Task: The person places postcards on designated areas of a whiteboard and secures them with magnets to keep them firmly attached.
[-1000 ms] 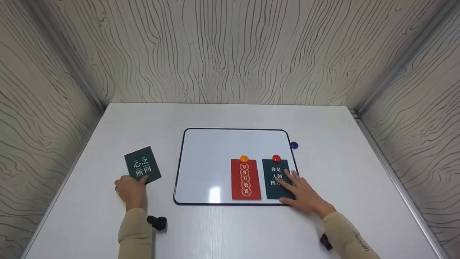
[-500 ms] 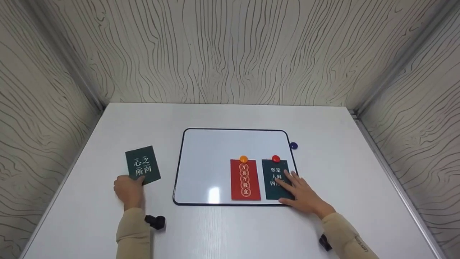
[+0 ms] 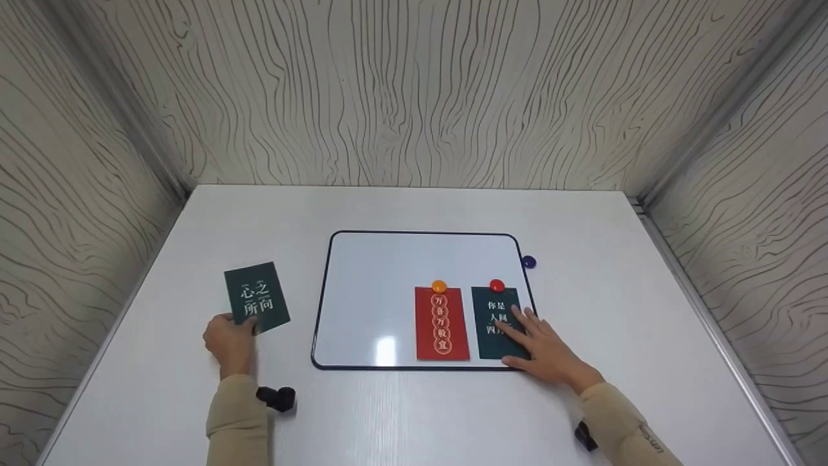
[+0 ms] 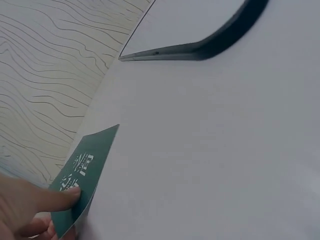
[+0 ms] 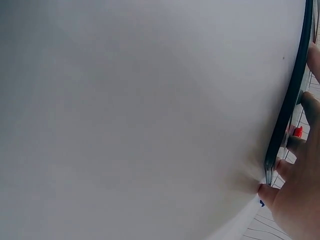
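Green card (image 3: 266, 292), left of the whiteboard (image 3: 365, 278): the left hand (image 3: 231, 343) pinches its bottom edge, keeping most lettering visible. Apart, the right hand (image 3: 543, 347) spreads its fingers over a dark card (image 3: 488, 316) at the whiteboard's right, probably steadying it; 1 red magnet (image 3: 497, 285) seems to pin its top.

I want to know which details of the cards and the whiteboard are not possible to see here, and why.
Right green card, head view: end of the lowest writing line, covered by the right grip.
Whiteboard, head view: lower right corner, behind the right grip.
Held green card, head view: lower left corner, covered by the left grip.
Whiteboard, left wrist view: mostly cut off by the top edge.
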Motion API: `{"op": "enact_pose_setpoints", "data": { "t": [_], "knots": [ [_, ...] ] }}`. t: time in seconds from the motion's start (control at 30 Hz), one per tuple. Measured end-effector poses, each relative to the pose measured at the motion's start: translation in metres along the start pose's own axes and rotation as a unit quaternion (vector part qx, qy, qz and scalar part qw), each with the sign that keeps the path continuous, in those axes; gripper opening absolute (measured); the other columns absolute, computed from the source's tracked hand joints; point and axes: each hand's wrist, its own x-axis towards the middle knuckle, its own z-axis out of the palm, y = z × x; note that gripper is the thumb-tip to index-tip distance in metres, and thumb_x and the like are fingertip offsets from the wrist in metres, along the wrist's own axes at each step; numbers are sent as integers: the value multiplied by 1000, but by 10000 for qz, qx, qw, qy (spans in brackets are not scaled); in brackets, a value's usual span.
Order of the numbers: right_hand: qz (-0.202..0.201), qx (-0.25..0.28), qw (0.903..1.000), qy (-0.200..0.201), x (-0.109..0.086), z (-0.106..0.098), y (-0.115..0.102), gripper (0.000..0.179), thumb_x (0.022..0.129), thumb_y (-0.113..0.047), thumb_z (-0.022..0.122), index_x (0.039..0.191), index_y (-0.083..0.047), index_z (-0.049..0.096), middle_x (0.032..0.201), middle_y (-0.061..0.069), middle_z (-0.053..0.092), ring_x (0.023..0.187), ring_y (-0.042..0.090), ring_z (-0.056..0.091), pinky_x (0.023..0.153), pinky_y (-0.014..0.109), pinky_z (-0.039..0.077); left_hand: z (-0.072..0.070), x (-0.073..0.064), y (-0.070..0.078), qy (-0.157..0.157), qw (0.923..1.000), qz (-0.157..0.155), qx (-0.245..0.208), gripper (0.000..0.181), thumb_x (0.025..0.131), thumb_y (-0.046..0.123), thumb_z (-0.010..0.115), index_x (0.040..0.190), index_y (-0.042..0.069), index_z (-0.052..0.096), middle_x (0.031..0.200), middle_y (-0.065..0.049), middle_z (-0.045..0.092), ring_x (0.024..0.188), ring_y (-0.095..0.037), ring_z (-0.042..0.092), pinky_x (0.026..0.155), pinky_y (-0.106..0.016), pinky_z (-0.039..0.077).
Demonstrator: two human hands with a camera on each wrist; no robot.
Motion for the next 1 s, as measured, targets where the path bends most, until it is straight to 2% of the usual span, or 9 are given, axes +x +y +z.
{"op": "enact_pose_setpoints", "data": {
  "t": [0.33,0.67,1.0],
  "knots": [
    [30,-8,10000,-46,0,0,0,69,87,-56,59,148,-32,36,162,14,20,150,44,12,118,66,16,-3,4,-4,-137,9976,-251,-634,39,93,4,55,126,-16,50,126,-35,55,120,-44,51,108,-53,37],
    [-110,-34,9999,53,-1,0,2,69,87,-55,60,147,-29,38,161,17,22,148,46,15,118,65,16,-5,9,-8,-82,9968,-441,-665,43,89,7,61,123,-17,52,128,-36,53,120,-43,49,110,-52,35],
    [-122,0,9999,75,-1,1,1,68,88,-54,59,147,-29,38,161,16,22,148,46,14,118,66,15,-6,6,-2,-403,9930,-687,-878,47,91,10,60,131,-13,48,133,-32,51,127,-40,47,113,-50,35]
  ]
}}
